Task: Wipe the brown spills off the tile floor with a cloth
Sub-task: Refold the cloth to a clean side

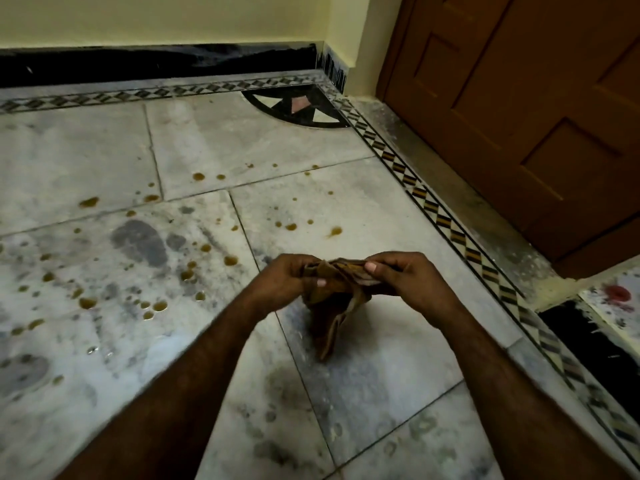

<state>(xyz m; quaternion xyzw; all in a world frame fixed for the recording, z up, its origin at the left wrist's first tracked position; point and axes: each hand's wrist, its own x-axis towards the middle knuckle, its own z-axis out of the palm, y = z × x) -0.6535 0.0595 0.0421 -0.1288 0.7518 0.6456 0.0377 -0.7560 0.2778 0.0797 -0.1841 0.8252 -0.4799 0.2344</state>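
A brown wooden door (519,116) is seen along the floor's right edge, with a patterned border strip (433,209) and a black skirting (156,64) at the far edge. Brown spills (156,271) are scattered over the left and middle of the tile floor (363,393), nothing covering them. The cloth (332,306), brown and crumpled, probably damp, is held just above the floor, bunched between the left hand (287,282) and right hand (398,275), fingers clamped on its top edge.

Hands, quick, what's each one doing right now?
Left hand: closed, gripping one end of the brown cloth.
Right hand: closed, gripping the other end of the same cloth, held above the floor.
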